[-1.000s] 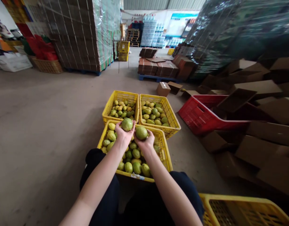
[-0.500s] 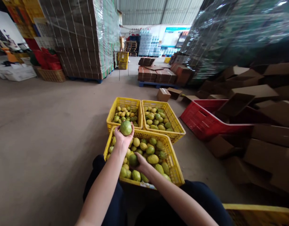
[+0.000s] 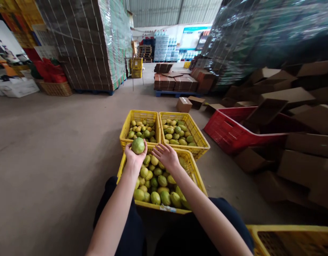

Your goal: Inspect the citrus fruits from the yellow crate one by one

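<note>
My left hand [image 3: 135,155] is cupped under a round green fruit [image 3: 138,145], holding it above the left far corner of the nearest yellow crate [image 3: 197,174]. Just to its right, my right hand [image 3: 166,155] has its fingers stretched out and holds nothing. It hovers over the same crate, close to the far rim. Inside lie many yellow-green, oval fruits [image 3: 162,181], whose exact kind I cannot tell. Behind stand two more yellow crates, the left one [image 3: 123,131] and the right one [image 3: 202,147], both with similar fruits in them.
A red crate [image 3: 220,131] with cardboard in it stands at the right, beside heaped cardboard boxes [image 3: 300,174]. Another yellow crate [image 3: 292,229] is at the lower right. Flattened boxes on a blue pallet [image 3: 177,94] and tall wrapped stacks [image 3: 81,46] stand farther back.
My right hand has let go of a dark green fruit in the near crate, risen toward the far rim and opened. My left hand still holds its fruit, slightly farther left.
</note>
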`<state>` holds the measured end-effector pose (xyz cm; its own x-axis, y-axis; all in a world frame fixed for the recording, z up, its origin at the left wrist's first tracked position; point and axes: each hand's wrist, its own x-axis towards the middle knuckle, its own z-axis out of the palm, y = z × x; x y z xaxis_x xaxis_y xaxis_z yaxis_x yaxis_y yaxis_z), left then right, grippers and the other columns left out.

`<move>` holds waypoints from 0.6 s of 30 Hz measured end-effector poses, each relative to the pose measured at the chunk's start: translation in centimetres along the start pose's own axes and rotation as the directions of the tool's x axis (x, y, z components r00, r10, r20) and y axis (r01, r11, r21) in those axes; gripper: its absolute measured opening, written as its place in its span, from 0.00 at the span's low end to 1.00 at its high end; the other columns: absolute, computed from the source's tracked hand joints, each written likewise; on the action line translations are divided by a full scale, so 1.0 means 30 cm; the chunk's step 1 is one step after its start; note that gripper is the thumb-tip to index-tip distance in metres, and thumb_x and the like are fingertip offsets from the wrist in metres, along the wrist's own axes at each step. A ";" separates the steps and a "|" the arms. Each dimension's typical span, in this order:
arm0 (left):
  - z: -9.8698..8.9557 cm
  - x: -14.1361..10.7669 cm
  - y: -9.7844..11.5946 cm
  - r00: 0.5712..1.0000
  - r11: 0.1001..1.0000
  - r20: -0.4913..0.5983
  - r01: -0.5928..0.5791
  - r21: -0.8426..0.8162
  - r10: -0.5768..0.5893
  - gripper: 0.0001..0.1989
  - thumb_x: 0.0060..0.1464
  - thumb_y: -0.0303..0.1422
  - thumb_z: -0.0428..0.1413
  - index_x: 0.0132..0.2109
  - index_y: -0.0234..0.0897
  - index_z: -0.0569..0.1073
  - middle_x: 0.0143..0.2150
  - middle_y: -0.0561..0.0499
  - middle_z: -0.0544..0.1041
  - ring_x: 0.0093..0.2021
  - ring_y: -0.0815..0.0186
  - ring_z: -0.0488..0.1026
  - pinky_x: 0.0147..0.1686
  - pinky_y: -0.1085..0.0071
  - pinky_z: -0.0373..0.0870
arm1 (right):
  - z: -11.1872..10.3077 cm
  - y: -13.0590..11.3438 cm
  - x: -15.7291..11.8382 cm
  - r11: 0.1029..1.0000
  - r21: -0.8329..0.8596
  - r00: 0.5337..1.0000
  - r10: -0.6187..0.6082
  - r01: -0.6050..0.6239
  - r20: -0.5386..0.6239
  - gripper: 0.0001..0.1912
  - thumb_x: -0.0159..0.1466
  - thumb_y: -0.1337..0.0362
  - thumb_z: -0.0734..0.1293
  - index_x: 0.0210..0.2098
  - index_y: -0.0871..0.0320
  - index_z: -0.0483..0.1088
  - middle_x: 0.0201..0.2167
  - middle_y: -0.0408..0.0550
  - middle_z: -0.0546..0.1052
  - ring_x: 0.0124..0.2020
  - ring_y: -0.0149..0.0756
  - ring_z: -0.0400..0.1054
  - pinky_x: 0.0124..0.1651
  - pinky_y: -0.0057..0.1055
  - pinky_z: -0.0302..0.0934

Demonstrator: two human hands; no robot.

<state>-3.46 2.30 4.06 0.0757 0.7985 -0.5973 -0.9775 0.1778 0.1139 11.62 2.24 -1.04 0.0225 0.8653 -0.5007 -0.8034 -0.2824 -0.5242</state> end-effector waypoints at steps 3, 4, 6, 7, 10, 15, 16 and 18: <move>-0.006 0.005 -0.027 1.000 0.999 -0.003 -0.004 0.052 0.004 0.12 0.58 0.33 0.47 0.43 0.37 0.73 0.37 0.46 0.77 0.37 0.62 0.78 0.32 0.69 0.79 | -0.025 -0.041 -0.011 0.999 0.008 0.994 -0.032 0.033 -0.100 0.09 0.64 0.69 0.59 0.38 0.60 0.70 0.30 0.50 0.76 0.33 0.42 0.75 0.33 0.37 0.74; -0.009 0.008 -0.040 1.000 0.995 -0.003 0.000 0.100 0.001 0.11 0.59 0.33 0.46 0.42 0.37 0.73 0.37 0.47 0.77 0.36 0.63 0.78 0.32 0.70 0.78 | -0.034 -0.064 -0.013 0.998 0.030 0.991 -0.053 0.057 -0.126 0.09 0.64 0.70 0.59 0.38 0.59 0.70 0.31 0.50 0.76 0.34 0.42 0.76 0.32 0.36 0.73; -0.018 0.017 -0.076 1.000 0.974 -0.012 0.022 0.228 -0.020 0.10 0.60 0.33 0.46 0.39 0.39 0.72 0.35 0.49 0.76 0.33 0.64 0.77 0.31 0.70 0.78 | -0.058 -0.116 -0.016 0.990 0.086 0.982 -0.096 0.111 -0.164 0.10 0.62 0.71 0.58 0.38 0.58 0.69 0.33 0.50 0.76 0.35 0.41 0.76 0.32 0.35 0.73; -0.025 0.021 -0.100 0.999 0.951 -0.026 0.047 0.305 -0.041 0.09 0.60 0.33 0.46 0.38 0.39 0.71 0.34 0.49 0.76 0.32 0.65 0.76 0.30 0.70 0.77 | -0.071 -0.144 -0.017 0.984 0.115 0.978 -0.116 0.137 -0.170 0.10 0.61 0.72 0.58 0.39 0.58 0.68 0.34 0.50 0.77 0.35 0.41 0.76 0.32 0.35 0.73; -0.062 0.026 -0.194 0.985 0.835 -0.111 0.170 0.524 -0.131 0.08 0.60 0.33 0.47 0.34 0.40 0.70 0.31 0.50 0.74 0.32 0.64 0.77 0.32 0.66 0.78 | -0.108 -0.218 -0.023 0.965 0.180 0.971 -0.160 0.192 -0.178 0.13 0.58 0.74 0.58 0.41 0.57 0.68 0.36 0.51 0.76 0.36 0.39 0.76 0.32 0.34 0.74; -0.202 -0.021 -0.375 0.897 0.534 -0.295 0.434 0.725 -0.330 0.04 0.55 0.28 0.54 0.33 0.39 0.72 0.31 0.45 0.74 0.39 0.51 0.79 0.33 0.50 0.78 | -0.151 -0.300 -0.067 0.953 0.229 0.963 -0.148 0.201 -0.226 0.14 0.57 0.74 0.59 0.40 0.56 0.67 0.37 0.50 0.73 0.35 0.37 0.74 0.29 0.31 0.74; -0.239 -0.036 -0.401 0.876 0.481 -0.326 0.471 0.740 -0.356 0.04 0.53 0.27 0.54 0.33 0.40 0.72 0.31 0.44 0.74 0.39 0.48 0.79 0.32 0.47 0.78 | -0.157 -0.312 -0.081 0.951 0.238 0.961 -0.140 0.197 -0.236 0.13 0.57 0.73 0.59 0.40 0.56 0.67 0.37 0.50 0.72 0.35 0.36 0.74 0.29 0.30 0.74; -0.312 -0.061 -0.434 0.837 0.393 -0.393 0.531 0.751 -0.380 0.05 0.54 0.28 0.53 0.34 0.42 0.72 0.31 0.45 0.73 0.39 0.45 0.80 0.30 0.44 0.76 | -0.171 -0.332 -0.110 0.947 0.254 0.959 -0.134 0.198 -0.249 0.12 0.57 0.73 0.59 0.39 0.56 0.67 0.37 0.50 0.72 0.36 0.36 0.73 0.28 0.28 0.73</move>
<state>7.28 -6.87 -3.78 0.3575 0.3746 -0.8555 -0.1957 0.9257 0.3236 22.59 0.07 2.30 0.2774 0.7645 -0.5818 -0.9071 0.0089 -0.4208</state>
